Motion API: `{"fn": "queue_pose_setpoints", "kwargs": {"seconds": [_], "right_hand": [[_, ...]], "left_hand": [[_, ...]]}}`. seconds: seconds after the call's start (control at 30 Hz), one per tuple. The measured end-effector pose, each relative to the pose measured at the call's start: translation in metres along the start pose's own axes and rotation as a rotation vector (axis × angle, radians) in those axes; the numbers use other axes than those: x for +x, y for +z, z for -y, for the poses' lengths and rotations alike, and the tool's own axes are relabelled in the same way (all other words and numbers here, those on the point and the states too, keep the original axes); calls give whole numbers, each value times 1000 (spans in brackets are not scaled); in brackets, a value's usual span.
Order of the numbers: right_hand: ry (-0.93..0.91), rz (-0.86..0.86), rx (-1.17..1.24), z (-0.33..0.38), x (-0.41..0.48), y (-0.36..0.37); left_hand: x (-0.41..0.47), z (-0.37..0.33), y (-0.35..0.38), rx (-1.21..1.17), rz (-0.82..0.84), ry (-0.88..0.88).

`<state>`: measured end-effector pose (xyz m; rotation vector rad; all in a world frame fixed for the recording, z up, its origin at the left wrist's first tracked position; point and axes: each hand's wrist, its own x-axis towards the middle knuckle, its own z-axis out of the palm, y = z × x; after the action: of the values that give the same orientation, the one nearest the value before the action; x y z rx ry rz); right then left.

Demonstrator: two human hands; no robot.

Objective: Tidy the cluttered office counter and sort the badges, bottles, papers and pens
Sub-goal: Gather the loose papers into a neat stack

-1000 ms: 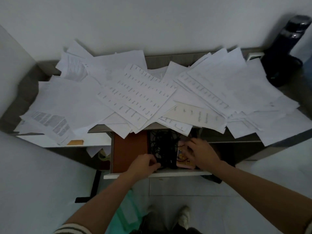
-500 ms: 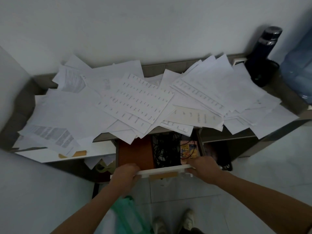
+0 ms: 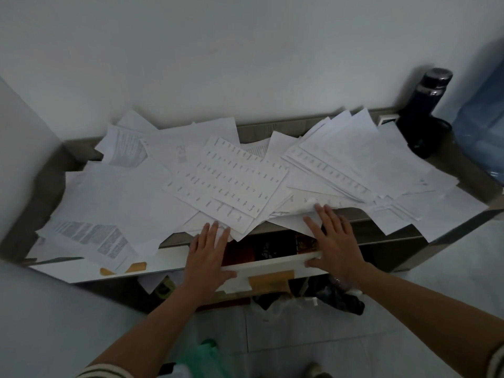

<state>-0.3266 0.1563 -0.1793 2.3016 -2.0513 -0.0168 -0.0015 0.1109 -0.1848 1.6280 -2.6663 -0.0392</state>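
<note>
Fingers (image 3: pixel 212 234) straight and spread, the left hand (image 3: pixel 207 257) and right hand (image 3: pixel 336 241) lie flat across the part-open drawer (image 3: pixel 270 264), tips on papers (image 3: pixel 231 181) overhanging the front edge of the counter (image 3: pixel 261 129). I'd lift those sheets clear first. Half a second ago both hands gripped the drawer front, further out.

Loose white paper sheets (image 3: pixel 223 181) overlap across a long grey wooden counter (image 3: pixel 261 129) in the middle of the frame, hanging over its lower edge. At upper right, a dark cylindrical bottle (image 3: pixel 425 105) stands on the counter, left of a large blue translucent jug (image 3: pixel 482 126). Below centre, a partly open white drawer (image 3: pixel 270 264) sits under the papers. The left hand (image 3: pixel 207 257) and right hand (image 3: pixel 335 241) lie flat on its front rim, fingertips touching overhanging sheets.
</note>
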Motion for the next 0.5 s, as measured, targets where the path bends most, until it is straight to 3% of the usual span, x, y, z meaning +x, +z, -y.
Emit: {"fn": "queue_pose_setpoints", "kwargs": {"seconds": [0.13, 0.3, 0.5], "right_hand": [[75, -61, -7, 2, 26, -1], [164, -31, -29, 2, 56, 8], [123, -117, -78, -2, 60, 20]], "left_hand": [[27, 3, 0, -3, 78, -118], [51, 3, 2, 61, -23, -118], [57, 2, 5, 102, -70, -120]]}}
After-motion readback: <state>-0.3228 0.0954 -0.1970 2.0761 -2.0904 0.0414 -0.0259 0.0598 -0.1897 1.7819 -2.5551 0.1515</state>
